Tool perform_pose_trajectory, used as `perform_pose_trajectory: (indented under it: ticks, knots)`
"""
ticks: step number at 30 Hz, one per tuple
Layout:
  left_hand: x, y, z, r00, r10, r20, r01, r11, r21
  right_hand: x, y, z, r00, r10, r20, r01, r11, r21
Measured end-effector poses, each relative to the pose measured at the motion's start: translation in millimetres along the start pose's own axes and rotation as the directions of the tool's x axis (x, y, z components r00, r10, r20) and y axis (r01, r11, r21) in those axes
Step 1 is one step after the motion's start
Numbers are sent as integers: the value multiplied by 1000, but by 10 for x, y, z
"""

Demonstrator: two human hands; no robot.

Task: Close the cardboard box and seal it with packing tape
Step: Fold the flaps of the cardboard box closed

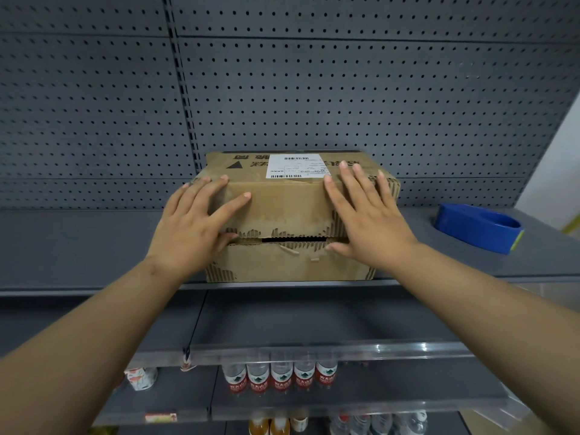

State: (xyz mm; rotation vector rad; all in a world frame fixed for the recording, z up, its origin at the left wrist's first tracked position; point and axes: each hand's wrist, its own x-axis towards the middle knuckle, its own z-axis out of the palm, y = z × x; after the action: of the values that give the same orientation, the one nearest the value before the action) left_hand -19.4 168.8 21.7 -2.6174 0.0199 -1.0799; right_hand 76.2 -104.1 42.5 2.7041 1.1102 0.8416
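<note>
A worn brown cardboard box (288,208) with torn flap edges and a white shipping label (295,166) sits on a grey shelf (78,246). Its top flaps are folded down, with a narrow dark gap (293,239) between them. My left hand (194,224) lies flat on the left part of the far flap, fingers spread, thumb at the seam. My right hand (364,215) presses flat on the right part in the same way. A blue tape dispenser (477,227) rests on the shelf to the right of the box, apart from both hands.
A grey pegboard wall (314,89) rises behind the box. Lower shelves hold several water bottles with red labels (279,376), orange bottles (270,426) and a small printed pack (141,376). A clear rail (345,348) edges the shelf below.
</note>
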Motion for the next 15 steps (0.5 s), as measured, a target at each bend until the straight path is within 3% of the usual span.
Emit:
perform_pose_trajectory:
  ticks: [15]
  knots:
    - [-33, 270, 196, 992, -79, -101, 86, 994, 66, 40, -20, 184, 987, 46, -152, -40, 998, 40]
